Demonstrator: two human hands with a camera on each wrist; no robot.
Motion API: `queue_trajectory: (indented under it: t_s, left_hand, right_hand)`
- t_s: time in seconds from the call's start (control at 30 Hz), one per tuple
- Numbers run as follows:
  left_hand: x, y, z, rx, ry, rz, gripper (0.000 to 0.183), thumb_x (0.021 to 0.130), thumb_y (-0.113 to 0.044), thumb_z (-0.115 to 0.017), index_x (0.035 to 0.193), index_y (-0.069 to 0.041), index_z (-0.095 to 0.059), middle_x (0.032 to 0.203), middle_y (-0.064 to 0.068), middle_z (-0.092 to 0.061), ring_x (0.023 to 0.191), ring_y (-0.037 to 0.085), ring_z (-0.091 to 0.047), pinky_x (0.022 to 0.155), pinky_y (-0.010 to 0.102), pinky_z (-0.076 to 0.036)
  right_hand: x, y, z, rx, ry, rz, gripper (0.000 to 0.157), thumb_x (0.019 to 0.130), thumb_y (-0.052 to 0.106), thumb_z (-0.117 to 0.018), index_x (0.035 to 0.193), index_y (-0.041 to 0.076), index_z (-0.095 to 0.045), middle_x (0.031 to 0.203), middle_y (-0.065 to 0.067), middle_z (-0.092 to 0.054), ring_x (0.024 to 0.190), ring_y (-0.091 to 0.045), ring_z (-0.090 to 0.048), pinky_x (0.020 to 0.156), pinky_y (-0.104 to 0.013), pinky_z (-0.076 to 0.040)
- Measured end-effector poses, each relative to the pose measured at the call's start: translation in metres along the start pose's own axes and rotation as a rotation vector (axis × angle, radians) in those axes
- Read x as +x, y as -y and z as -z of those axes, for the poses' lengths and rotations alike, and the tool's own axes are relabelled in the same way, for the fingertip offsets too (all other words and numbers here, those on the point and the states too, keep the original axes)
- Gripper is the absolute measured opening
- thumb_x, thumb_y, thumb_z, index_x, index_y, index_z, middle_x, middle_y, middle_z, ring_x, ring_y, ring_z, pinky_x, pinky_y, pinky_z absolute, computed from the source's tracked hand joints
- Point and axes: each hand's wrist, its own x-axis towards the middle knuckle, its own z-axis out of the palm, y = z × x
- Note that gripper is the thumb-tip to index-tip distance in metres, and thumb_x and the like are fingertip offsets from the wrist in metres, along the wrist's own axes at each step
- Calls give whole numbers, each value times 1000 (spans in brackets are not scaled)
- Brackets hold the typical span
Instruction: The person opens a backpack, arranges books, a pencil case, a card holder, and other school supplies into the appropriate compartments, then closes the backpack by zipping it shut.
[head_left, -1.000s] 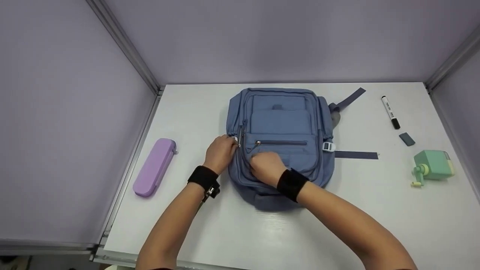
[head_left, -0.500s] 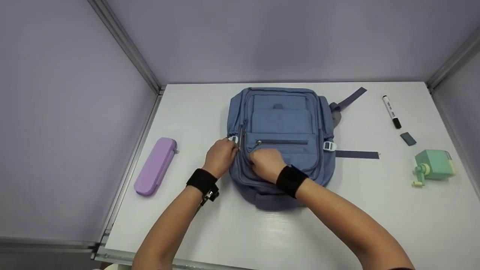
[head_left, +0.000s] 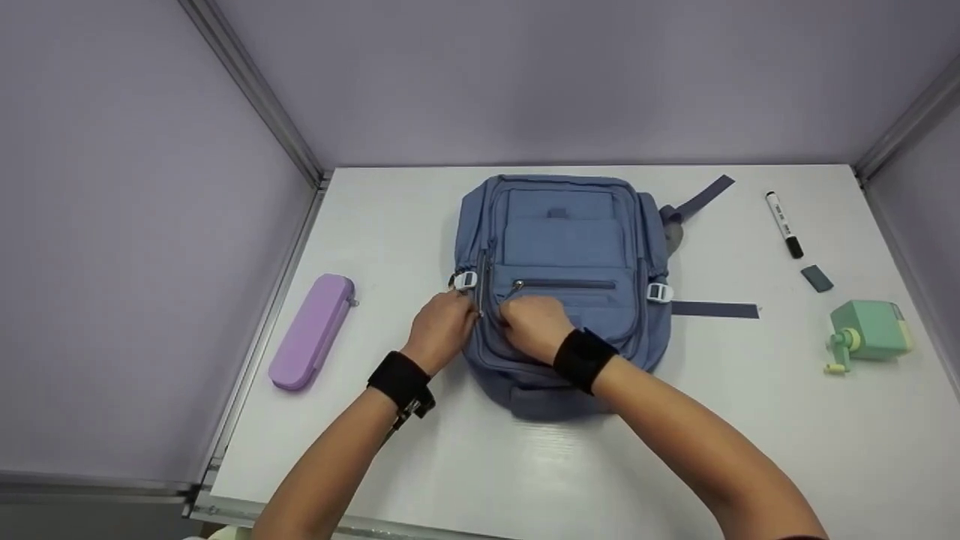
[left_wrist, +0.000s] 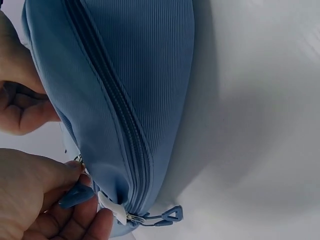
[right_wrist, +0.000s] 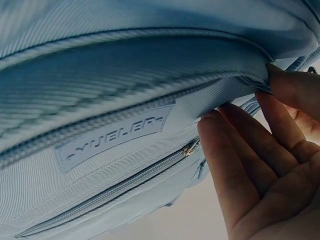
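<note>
A blue backpack [head_left: 559, 244] lies flat on the white table, front side up. At its left side my left hand [head_left: 442, 324] pinches a zipper pull [left_wrist: 77, 195] between thumb and fingers, seen in the left wrist view. Just above that hand in the head view is a white buckle [head_left: 466, 280]. My right hand [head_left: 536, 326] holds the edge of the front pocket, its thumb and fingers pinching the fabric [right_wrist: 250, 86] in the right wrist view. A second zipper pull [left_wrist: 170, 215] hangs loose near the buckle.
A purple case [head_left: 312, 331] lies on the table [head_left: 555, 465] to the left. On the right are a marker [head_left: 784, 225], a dark eraser [head_left: 817, 278] and a green box-shaped sharpener with a crank [head_left: 870, 330]. Backpack straps [head_left: 715, 309] stretch rightward. Grey panels [head_left: 570, 82] enclose the table.
My left hand has slid down the backpack's left side, toward the person, with the zipper pull, uncovering the white buckle. My right hand stays nearly in place on the pocket.
</note>
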Motion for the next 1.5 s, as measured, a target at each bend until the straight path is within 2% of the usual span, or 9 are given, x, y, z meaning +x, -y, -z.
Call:
queue_trajectory:
  t_s: [0.2,0.47,0.77,1.0,1.13,1.27,1.33,1.4,1.5]
  left_hand:
    - [-12,-5,1,-20,20,1,12,99,-14,-67,94,-6,-74,91,9,-68,84,28,-64,74,42,-53]
    - [-24,-10,1,-54,13,-21,10,97,-13,-70,89,-7,-73,89,7,-67,82,27,-64,73,42,-52]
    - [-34,-20,5,-83,43,-23,10,96,-11,-69,88,-8,-71,86,5,-66,80,25,-63,74,41,-51]
    - [-38,-25,7,-129,36,-50,7,96,-10,-69,91,-7,-73,88,6,-68,82,24,-65,75,41,-53]
    - [-38,-25,5,-139,12,-31,7,97,-10,-68,92,-7,-72,89,5,-68,82,23,-65,74,39,-53]
    - [-38,-24,4,-150,16,20,7,98,-12,-68,95,-8,-73,90,4,-68,83,21,-64,74,37,-53]
    - [-38,-23,4,-163,23,50,7,98,-12,-68,97,-8,-73,91,3,-68,83,20,-64,74,36,-52]
    - [-39,-23,3,-177,29,78,7,98,-12,-68,98,-8,-74,91,2,-68,82,18,-63,73,35,-52]
    - [-41,-22,3,-189,23,105,8,98,-12,-68,98,-8,-74,90,2,-67,82,18,-62,73,35,-52]
  right_hand:
    - [-1,0,1,2,-10,0,37,92,9,-70,64,15,-46,67,-10,-63,64,-32,-64,57,-49,-52]
    - [-5,1,1,9,-20,15,42,92,7,-69,64,18,-40,62,-8,-57,60,-30,-61,54,-46,-50]
    - [-7,0,2,8,-26,17,43,92,10,-70,64,17,-39,61,-8,-55,58,-30,-60,53,-45,-49]
    - [-7,1,4,6,-28,1,41,93,11,-69,64,17,-41,63,-9,-57,60,-31,-61,53,-47,-50]
    - [-9,2,10,9,5,-4,35,94,10,-68,65,13,-48,66,-10,-60,61,-31,-62,54,-48,-51]
    - [-18,1,23,53,36,4,13,93,8,-70,80,8,-70,78,-10,-70,71,-28,-68,63,-45,-56]
    - [-28,0,31,81,40,14,5,92,9,-73,90,7,-77,85,-9,-74,77,-26,-71,68,-44,-58]
    - [-41,-3,38,101,40,31,8,91,11,-74,95,8,-80,90,-7,-75,81,-24,-72,72,-42,-58]
    - [-63,-12,42,92,18,56,7,89,14,-77,92,10,-81,88,-3,-74,80,-22,-71,71,-41,-58]
